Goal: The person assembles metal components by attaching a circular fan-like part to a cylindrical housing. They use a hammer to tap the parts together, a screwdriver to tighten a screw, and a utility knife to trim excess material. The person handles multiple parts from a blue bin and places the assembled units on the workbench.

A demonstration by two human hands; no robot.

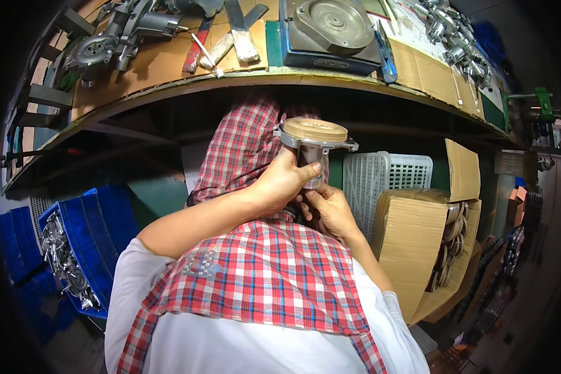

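Observation:
My left hand is wrapped round the neck of a metal housing in front of my lap. This silvery part has a wide flange with lugs and a narrower cylinder below it. A round tan disc lies on top of the flange. At the cylinder's lower end, my right hand is closed, its thumb and fingers pinched together. Whatever those fingers hold is hidden or too small to name.
Ahead is a workbench with a round metal fixture, scrapers and several metal castings. To my right stand a white plastic basket and a cardboard box of discs. At left sits a blue bin of metal parts.

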